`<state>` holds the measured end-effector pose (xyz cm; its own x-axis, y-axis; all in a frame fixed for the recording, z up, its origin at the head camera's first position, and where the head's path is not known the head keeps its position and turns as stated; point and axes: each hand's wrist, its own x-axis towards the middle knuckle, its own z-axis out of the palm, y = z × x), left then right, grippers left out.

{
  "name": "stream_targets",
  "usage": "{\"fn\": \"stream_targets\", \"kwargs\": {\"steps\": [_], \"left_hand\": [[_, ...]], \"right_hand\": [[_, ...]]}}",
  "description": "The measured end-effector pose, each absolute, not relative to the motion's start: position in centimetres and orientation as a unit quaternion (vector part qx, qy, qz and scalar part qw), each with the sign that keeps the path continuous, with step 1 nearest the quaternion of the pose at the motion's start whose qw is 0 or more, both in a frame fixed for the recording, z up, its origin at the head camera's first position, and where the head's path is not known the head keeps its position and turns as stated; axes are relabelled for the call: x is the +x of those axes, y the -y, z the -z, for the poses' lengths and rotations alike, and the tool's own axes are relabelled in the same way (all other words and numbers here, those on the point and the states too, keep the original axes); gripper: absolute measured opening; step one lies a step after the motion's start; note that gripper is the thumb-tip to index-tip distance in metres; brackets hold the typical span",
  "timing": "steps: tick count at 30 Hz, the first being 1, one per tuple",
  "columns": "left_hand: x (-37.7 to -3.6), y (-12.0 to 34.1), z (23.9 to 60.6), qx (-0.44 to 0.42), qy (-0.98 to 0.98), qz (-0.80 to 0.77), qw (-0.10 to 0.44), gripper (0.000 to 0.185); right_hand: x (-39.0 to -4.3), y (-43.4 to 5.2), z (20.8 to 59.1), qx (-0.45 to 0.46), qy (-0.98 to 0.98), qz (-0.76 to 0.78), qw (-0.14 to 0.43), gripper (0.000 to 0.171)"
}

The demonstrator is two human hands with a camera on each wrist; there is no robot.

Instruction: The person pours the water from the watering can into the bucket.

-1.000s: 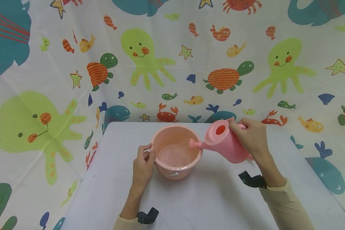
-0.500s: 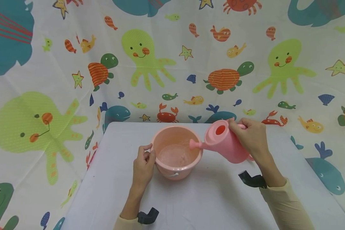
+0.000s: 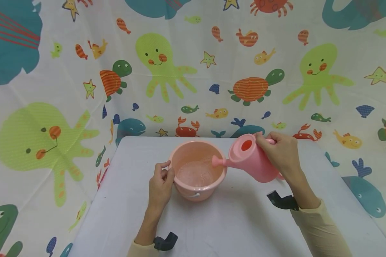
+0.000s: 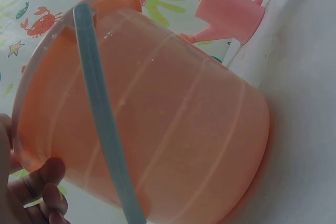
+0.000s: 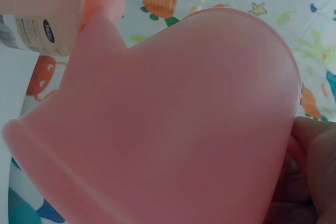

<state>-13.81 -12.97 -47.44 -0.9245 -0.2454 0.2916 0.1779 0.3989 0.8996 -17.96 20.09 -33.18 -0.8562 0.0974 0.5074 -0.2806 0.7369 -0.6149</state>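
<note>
A pink watering can is held tilted above the table by the right hand, whose fingers are curled round the handle at the can's back. The spout is pointed left and down, and its tip is placed over the rim of a peach-coloured bucket. Rippled water is seen in the bottom of the bucket. The bucket is stood upright near the middle of the table, towards its far edge.

The bucket's left rim is pinched by the left hand, with the thumb and fingers curled against the wall. In the left wrist view, the fingertips are seen at the lower rim of the bucket, a pale blue bail handle is laid down across its wall, and the watering can is shown beyond it. In the right wrist view, the frame is mostly filled by the body of the watering can, and the fingers are seen at its right edge.

A black wrist mount is worn on the right forearm, and another on the left. The table is surrounded by a cloth backdrop printed with sea animals.
</note>
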Motion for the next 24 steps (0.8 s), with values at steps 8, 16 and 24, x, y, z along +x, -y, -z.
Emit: {"fn": "stream_targets", "kwargs": {"steps": [8, 16, 24], "left_hand": [[-13.87, 13.08, 47.48, 0.020, 0.815, 0.546, 0.191, 0.028], [-14.21, 13.33, 47.51, 0.013, 0.814, 0.546, 0.198, 0.027], [-14.22, 13.42, 47.47, 0.015, 0.813, 0.548, 0.194, 0.028]], "right_hand": [[-18.02, -20.07, 33.18, 0.048, 0.898, -0.356, 0.256, 0.035], [-18.26, -19.86, 33.05, 0.048, 0.899, -0.349, 0.258, 0.035], [-18.22, -19.66, 32.90, 0.050, 0.900, -0.348, 0.258, 0.035]]}}
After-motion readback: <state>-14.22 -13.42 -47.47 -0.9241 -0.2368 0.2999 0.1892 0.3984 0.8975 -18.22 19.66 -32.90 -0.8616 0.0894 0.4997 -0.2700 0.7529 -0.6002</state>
